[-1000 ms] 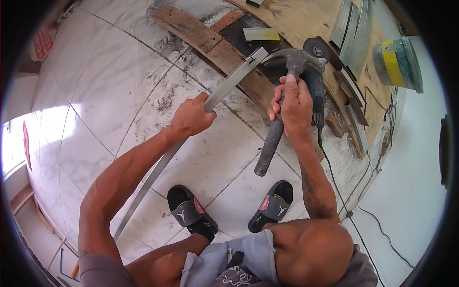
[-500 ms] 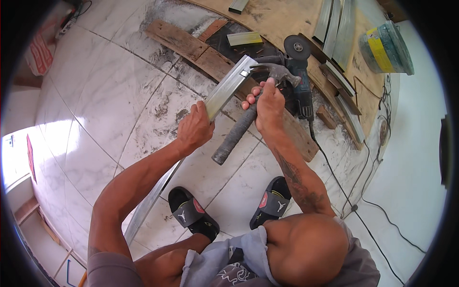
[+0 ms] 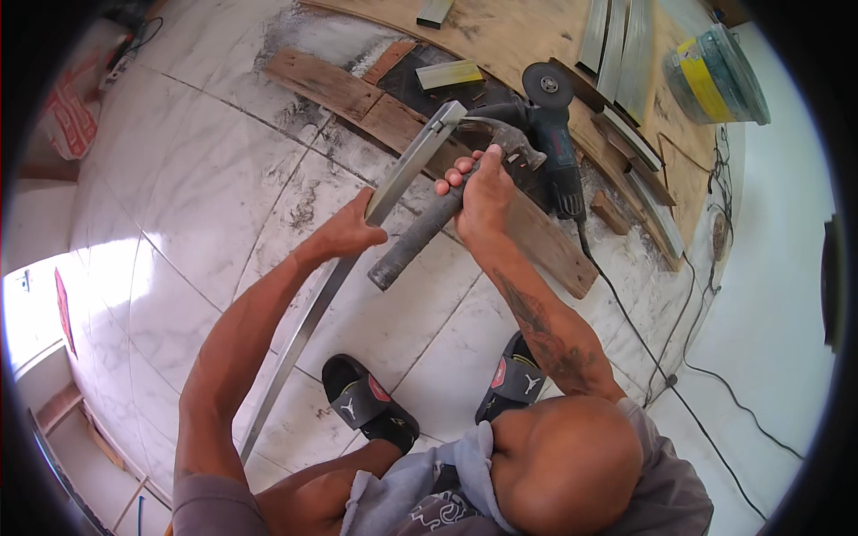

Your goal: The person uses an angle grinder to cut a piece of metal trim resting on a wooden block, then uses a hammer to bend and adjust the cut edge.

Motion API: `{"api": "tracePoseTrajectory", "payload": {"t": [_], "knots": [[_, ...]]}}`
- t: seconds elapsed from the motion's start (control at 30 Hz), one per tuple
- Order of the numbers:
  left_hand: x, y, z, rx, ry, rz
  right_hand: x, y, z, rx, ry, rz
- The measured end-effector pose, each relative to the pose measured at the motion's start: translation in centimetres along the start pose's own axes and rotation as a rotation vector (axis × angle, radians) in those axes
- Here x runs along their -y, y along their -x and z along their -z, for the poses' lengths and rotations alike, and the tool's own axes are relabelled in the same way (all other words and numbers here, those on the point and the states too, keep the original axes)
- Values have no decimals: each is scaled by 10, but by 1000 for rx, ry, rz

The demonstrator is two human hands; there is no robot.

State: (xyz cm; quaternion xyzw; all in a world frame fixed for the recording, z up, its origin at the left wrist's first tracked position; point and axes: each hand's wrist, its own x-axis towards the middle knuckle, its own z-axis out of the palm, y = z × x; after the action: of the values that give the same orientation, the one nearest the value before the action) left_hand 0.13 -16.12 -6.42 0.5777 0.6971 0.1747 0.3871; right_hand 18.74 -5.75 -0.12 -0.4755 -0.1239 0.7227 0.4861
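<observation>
My left hand (image 3: 349, 228) is wrapped round a long silvery metal tube (image 3: 413, 165). The tube runs from the lower left up to the middle, and a small notch shows near its far end. A claw hammer (image 3: 414, 241) with a grey wrapped handle is gripped high up by my right hand (image 3: 487, 198), thumb stretched along toward the head. The hammer's curved claw reaches close to the tube's far end; whether they touch I cannot tell. Just right of the hammer head lies a dark angle grinder (image 3: 559, 152) with a disc.
Wooden boards (image 3: 393, 121) lie across the dusty tiled floor (image 3: 206, 205). A short metal offcut (image 3: 448, 74) rests beyond them. Several metal profiles (image 3: 617, 54) and a teal bucket (image 3: 718, 76) with a yellow label stand on plywood (image 3: 527, 31). A black cable (image 3: 626, 326) trails from the grinder past my right side.
The tube has turned about its length, so a narrower side faces up. My left hand has shifted slightly left and down along with it. The hammer and right hand have moved a little left.
</observation>
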Motion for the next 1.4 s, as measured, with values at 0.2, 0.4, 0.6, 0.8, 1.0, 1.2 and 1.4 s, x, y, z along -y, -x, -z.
{"api": "tracePoseTrajectory", "payload": {"t": [0.2,0.4,0.6,0.8,1.0,1.2,1.4], "knots": [[-13,-13,24,422,642,295,-6,-14,-8,224,500,282],[3,-8,31,477,850,338,-33,-15,-12,235,812,458],[26,6,41,555,1014,376,-59,-18,-28,257,850,504],[6,-18,33,598,1022,312,-49,-46,-10,109,1265,741],[13,-10,34,615,1051,322,-51,-38,-10,164,1186,806],[11,-16,26,575,1033,284,-51,-48,-10,151,1317,1029],[15,-7,31,549,1022,331,-42,-33,-16,191,1226,992]]}}
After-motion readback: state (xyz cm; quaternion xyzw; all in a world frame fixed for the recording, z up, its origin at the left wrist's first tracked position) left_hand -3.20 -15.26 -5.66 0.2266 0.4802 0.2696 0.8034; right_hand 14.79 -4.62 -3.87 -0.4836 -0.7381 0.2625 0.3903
